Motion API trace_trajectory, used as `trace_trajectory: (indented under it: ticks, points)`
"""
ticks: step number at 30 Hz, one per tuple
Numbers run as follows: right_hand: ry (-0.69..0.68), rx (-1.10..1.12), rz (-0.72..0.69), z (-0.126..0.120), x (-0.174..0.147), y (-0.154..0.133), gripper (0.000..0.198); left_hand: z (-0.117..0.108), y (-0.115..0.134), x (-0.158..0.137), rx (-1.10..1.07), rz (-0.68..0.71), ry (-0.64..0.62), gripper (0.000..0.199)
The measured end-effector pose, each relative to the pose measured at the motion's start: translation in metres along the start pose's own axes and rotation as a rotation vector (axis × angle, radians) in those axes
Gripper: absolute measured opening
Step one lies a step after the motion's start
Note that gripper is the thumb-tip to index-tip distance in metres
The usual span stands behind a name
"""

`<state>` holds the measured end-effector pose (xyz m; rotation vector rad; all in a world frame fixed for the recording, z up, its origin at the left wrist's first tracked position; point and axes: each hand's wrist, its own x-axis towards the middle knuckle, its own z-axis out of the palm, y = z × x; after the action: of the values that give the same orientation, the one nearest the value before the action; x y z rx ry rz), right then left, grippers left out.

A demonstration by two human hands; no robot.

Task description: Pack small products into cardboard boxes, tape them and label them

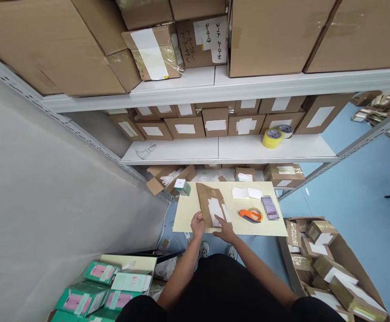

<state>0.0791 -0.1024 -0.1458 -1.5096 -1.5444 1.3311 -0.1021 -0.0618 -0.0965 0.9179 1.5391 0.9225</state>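
Note:
A flat-looking brown cardboard box [211,193] lies on the cream tabletop [184,219], with white paper labels [215,210] on its upper face. At its near left edge, my left hand [198,224] is closed with curled fingers gripping the cardboard. My right hand [225,230] rests at the near right corner, fingers apart, the index finger touching the label. Beyond the left edge of the cardboard stands a small green and white box [183,187]. To the right are an orange tape dispenser [250,215], white paper slips [246,193] and a blurred purple item [269,208].
Metal shelving [181,96] full of cartons rises behind the table. Yellow tape rolls [272,138] and glasses [146,151] lie on its middle shelf. A large carton [284,255] of packed boxes stands at right, green boxes [84,300] at lower left. A wall [64,188] borders the left.

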Motion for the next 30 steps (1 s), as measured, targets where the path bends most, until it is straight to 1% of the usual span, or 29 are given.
trace_trajectory:
  ticks: [1, 2, 4, 6, 7, 9, 11, 13, 15, 17, 19, 20, 22, 23, 26, 28, 30]
  points:
    - [0.044, -0.013, -0.012, 0.005, 0.003, -0.005, 0.085, 0.008, 0.002, 0.0, -0.037, 0.024, 0.048, 0.039]
    - [0.089, -0.023, -0.015, 0.009, 0.005, -0.01, 0.08, 0.016, 0.004, -0.001, -0.075, 0.024, 0.035, 0.032]
    - [0.176, -0.037, 0.001, 0.011, 0.009, -0.017, 0.072, 0.027, 0.007, -0.001, -0.121, -0.003, -0.095, 0.026]
    - [0.25, -0.039, 0.029, 0.007, 0.009, -0.02, 0.069, 0.029, 0.009, 0.003, -0.141, -0.05, -0.219, 0.027]
    - [0.28, -0.035, 0.043, 0.002, 0.009, -0.02, 0.068, 0.025, 0.009, 0.007, -0.143, -0.069, -0.255, 0.03]
    - [0.324, -0.017, 0.065, -0.01, 0.007, -0.02, 0.066, 0.011, 0.012, 0.022, -0.122, -0.079, -0.284, 0.037]
    - [0.352, 0.007, 0.078, -0.022, 0.005, -0.019, 0.063, -0.009, 0.017, 0.042, -0.039, -0.044, -0.285, 0.051]
    - [0.366, 0.027, 0.085, -0.03, 0.004, -0.019, 0.061, -0.029, 0.023, 0.065, 0.088, 0.031, -0.314, 0.071]
    - [0.369, 0.055, 0.091, -0.032, 0.003, -0.02, 0.058, -0.045, 0.033, 0.087, 0.162, 0.051, -0.318, 0.081]
    - [0.36, 0.093, 0.091, -0.031, 0.002, -0.021, 0.054, -0.053, 0.044, 0.107, 0.137, 0.055, -0.327, 0.081]
    - [0.348, 0.128, 0.085, -0.028, 0.002, -0.023, 0.05, -0.054, 0.056, 0.126, 0.067, 0.045, -0.295, 0.079]
    - [0.344, 0.137, 0.085, -0.027, 0.002, -0.024, 0.048, -0.053, 0.062, 0.134, 0.041, 0.066, -0.261, 0.081]
    - [0.344, 0.138, 0.104, -0.026, 0.003, -0.025, 0.047, -0.049, 0.07, 0.149, 0.032, 0.121, -0.201, 0.088]
    - [0.354, 0.131, 0.121, -0.026, 0.004, -0.025, 0.047, -0.047, 0.073, 0.155, 0.039, 0.122, -0.2, 0.091]
    - [0.41, 0.107, 0.172, -0.028, 0.007, -0.024, 0.048, -0.044, 0.071, 0.169, 0.062, 0.106, -0.254, 0.092]
    - [0.453, 0.108, 0.202, -0.028, 0.01, -0.023, 0.052, -0.046, 0.064, 0.173, 0.065, 0.118, -0.231, 0.083]
    - [0.486, 0.128, 0.244, -0.026, 0.016, -0.023, 0.06, -0.051, 0.057, 0.174, 0.036, 0.14, -0.198, 0.07]
